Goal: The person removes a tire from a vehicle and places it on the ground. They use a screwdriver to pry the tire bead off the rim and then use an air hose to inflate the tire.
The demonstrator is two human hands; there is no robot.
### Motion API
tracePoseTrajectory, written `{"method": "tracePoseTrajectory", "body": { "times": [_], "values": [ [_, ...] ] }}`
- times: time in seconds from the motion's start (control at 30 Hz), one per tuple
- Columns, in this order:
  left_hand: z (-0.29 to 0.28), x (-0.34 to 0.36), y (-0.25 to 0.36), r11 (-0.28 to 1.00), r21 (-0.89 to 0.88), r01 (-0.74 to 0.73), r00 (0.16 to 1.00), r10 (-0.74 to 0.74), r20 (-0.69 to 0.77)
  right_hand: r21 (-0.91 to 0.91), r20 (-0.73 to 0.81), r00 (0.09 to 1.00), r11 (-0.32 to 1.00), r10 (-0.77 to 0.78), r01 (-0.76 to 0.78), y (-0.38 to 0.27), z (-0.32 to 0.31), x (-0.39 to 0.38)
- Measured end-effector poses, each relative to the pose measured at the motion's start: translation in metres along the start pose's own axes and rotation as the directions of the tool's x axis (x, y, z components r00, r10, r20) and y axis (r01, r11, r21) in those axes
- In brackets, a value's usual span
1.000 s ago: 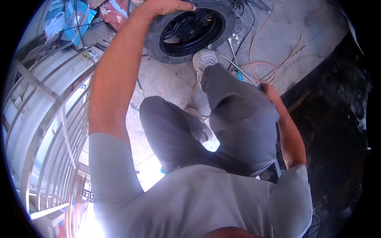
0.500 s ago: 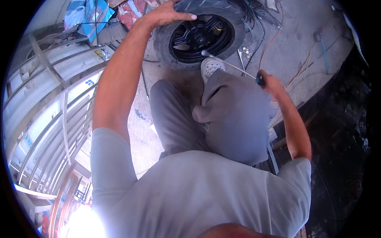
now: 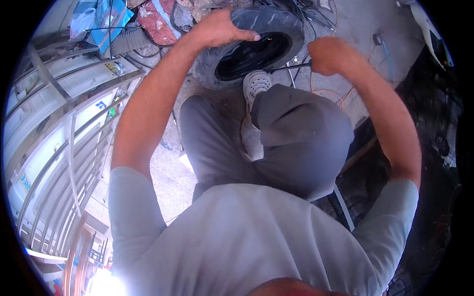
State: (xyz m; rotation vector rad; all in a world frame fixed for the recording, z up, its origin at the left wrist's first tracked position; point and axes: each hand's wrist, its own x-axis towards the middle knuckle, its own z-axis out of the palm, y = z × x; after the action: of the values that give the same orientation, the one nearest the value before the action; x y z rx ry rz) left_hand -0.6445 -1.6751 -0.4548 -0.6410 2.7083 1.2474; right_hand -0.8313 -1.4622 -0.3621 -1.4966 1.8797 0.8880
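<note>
A black-rimmed wheel [image 3: 224, 79] with a grey, dusty tyre is tilted up on the floor in front of me. My left hand [image 3: 222, 30] grips the top left of the tyre, thumb laid over its near sidewall and the other fingers hidden behind it. To the right of the wheel, my right hand [image 3: 330, 55] is closed in a fist around the handle of a long, slim rod-like tool [image 3: 292, 66]. Its shaft points left to the lower edge of the tyre, where the tip is hard to make out. My light clog [image 3: 257, 83] is close against the wheel's lower edge.
Black cables [image 3: 318, 18] lie behind the wheel, and an orange cord [image 3: 326, 92] loops on the floor at right. A metal rack [image 3: 74, 118] stands at left. A blue bag [image 3: 109, 22] and reddish cloth [image 3: 153, 22] are at the far left.
The wheel has tipped, so its rim shows as a narrower oval. My right hand has come up and forward with the tool, whose tip has left the front of the rim. My left hand stays on the tyre.
</note>
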Motion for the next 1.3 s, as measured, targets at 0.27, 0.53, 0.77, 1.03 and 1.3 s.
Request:
{"method": "tracePoseTrajectory", "body": {
  "times": [0.27,0.53,0.77,1.03,1.3],
  "values": [
    [0.003,-0.017,0.013,0.995,-0.048,0.091,0.996,-0.090,0.019,0.211,-0.187,0.975,0.974,0.123,-0.082,-0.019,0.040,-0.079],
    [0.019,-0.032,-0.008,0.997,0.061,0.038,0.980,-0.025,-0.197,0.387,-0.183,0.967,0.917,0.176,-0.094,-0.027,0.122,-0.047],
    [0.007,-0.022,0.002,0.996,0.088,-0.004,0.992,0.015,-0.123,0.723,-0.278,0.933,0.689,0.230,0.046,-0.088,0.328,-0.093],
    [-0.009,0.001,-0.037,0.969,-0.216,0.122,0.975,-0.158,-0.157,0.631,-0.302,0.880,0.769,0.367,-0.104,-0.138,0.407,-0.009],
    [-0.008,0.002,-0.058,0.988,-0.009,0.153,0.957,-0.151,-0.247,0.663,-0.033,0.929,0.704,0.370,-0.257,-0.114,0.467,0.083]
  ]
}}
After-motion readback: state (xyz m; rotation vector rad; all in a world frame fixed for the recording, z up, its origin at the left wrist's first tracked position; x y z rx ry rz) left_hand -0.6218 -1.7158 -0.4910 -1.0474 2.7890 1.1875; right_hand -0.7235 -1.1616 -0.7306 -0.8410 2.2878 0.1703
